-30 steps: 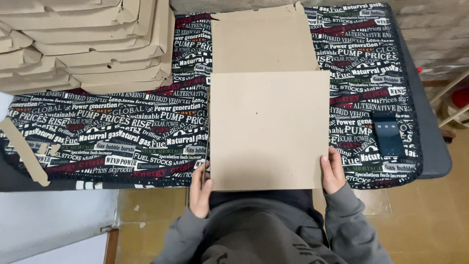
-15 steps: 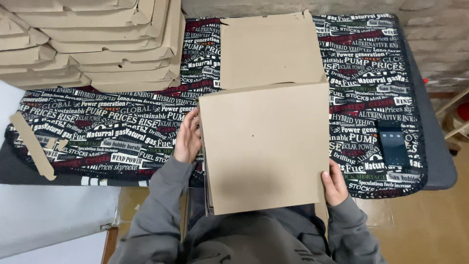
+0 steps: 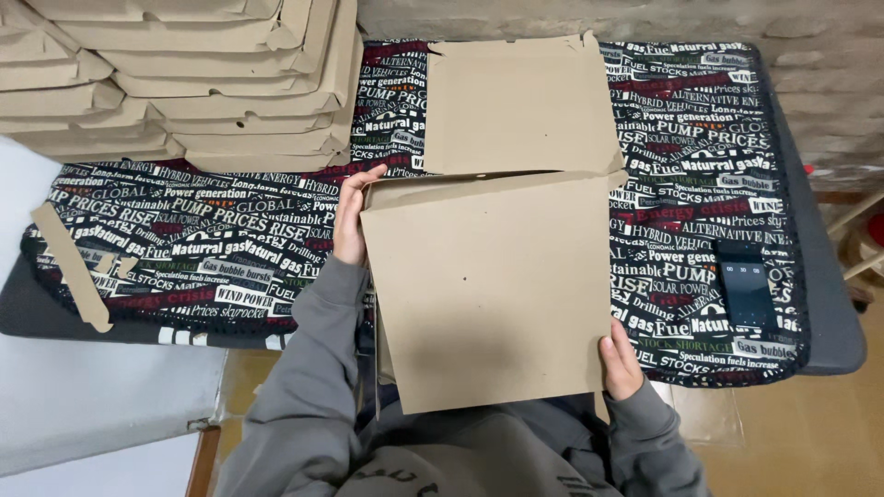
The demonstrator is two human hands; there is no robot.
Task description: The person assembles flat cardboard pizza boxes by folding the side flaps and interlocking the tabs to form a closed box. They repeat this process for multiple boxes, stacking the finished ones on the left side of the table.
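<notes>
Both hands grip a flat cardboard blank (image 3: 493,290) at centre frame: the left hand (image 3: 352,221) pinches its upper-left edge, the right hand (image 3: 620,361) its lower-right corner, tilting the near panel up along the crease. Folded boxes (image 3: 175,74) stack upper left; a dark phone (image 3: 746,294) lies right, a cardboard strip (image 3: 72,267) left.

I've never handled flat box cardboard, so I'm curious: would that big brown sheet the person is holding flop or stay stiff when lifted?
The cardboard sheet probably stays fairly stiff: its lifted panel looks flat, held only by the left hand and right hand at its edges. It likely bends along the crease near its far panel. It seems light for its size.
</notes>
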